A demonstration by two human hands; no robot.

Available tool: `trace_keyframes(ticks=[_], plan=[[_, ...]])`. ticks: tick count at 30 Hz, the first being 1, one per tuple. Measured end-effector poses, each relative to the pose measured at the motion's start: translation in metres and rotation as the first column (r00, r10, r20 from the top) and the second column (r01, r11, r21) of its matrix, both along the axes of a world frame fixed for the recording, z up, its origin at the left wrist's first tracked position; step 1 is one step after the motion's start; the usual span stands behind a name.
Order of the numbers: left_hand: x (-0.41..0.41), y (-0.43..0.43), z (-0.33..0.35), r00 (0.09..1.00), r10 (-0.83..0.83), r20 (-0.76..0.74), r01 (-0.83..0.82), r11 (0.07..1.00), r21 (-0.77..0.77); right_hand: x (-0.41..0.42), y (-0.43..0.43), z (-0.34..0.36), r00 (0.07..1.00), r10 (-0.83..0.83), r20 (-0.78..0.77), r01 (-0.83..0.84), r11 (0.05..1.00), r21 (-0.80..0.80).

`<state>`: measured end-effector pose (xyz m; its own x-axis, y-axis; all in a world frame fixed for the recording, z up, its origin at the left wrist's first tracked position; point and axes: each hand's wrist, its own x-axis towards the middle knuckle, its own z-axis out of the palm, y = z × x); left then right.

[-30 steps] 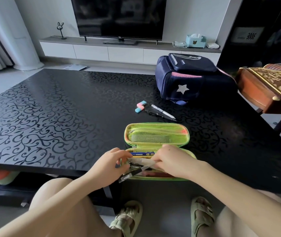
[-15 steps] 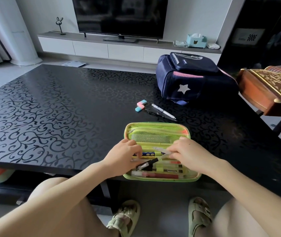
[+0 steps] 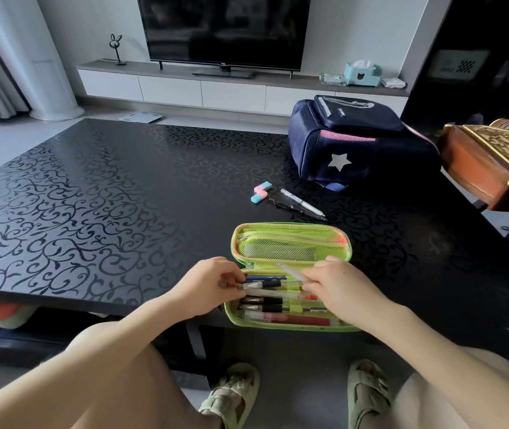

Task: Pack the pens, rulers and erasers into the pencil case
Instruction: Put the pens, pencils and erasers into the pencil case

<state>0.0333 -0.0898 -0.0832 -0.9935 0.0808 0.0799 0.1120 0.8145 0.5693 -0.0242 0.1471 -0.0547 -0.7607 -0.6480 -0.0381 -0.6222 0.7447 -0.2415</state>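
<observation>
While its lid lies folded back flat, the green pencil case [image 3: 293,243] is set open at the near edge of the table [image 3: 92,212], just in front of the person. Several pens are seen slotted side by side in its lower half, lying lengthwise. A clear pen with a black grip [image 3: 259,285] in the upper rows is pinched at its left end by the curled fingers of the left hand [image 3: 206,284], which is placed at the left end of the case. A frosted white pen [image 3: 290,271] is gripped by the right hand [image 3: 343,289], whose fingers are curled round it above the right part of the case; the pen's free end is pointed up and left toward the hinge. Farther back on the table, 2 pink-and-blue erasers [image 3: 261,192] are laid touching each other, and just to their right a white pen [image 3: 301,202] and a black pen [image 3: 302,211] are laid side by side. A navy backpack [image 3: 355,144] with a silver star is stood beyond them, toward the far right.
</observation>
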Motion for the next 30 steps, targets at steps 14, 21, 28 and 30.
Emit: trace_keyframes(ticks=[14, 21, 28, 30], plan=[[-0.008, 0.003, 0.000, 0.995, 0.083, 0.061, -0.081, 0.996, -0.027, -0.007, -0.008, 0.001, 0.994, -0.041, -0.099, 0.043, 0.999, 0.021], [-0.012, 0.001, 0.001, 0.992, 0.103, 0.072, -0.104, 0.995, 0.006, -0.013, 0.020, 0.016, 0.879, -0.193, -0.435, 0.234, 0.971, 0.042], [-0.008, -0.003, 0.001, 0.990, 0.100, 0.103, -0.107, 0.992, 0.063, 0.023, -0.004, 0.014, 0.964, -0.089, -0.251, 0.048, 0.985, -0.164], [-0.010, -0.005, 0.004, 0.982, 0.150, 0.118, -0.162, 0.982, 0.102, 0.033, -0.019, 0.005, 0.989, 0.021, -0.147, -0.046, 0.984, -0.172]])
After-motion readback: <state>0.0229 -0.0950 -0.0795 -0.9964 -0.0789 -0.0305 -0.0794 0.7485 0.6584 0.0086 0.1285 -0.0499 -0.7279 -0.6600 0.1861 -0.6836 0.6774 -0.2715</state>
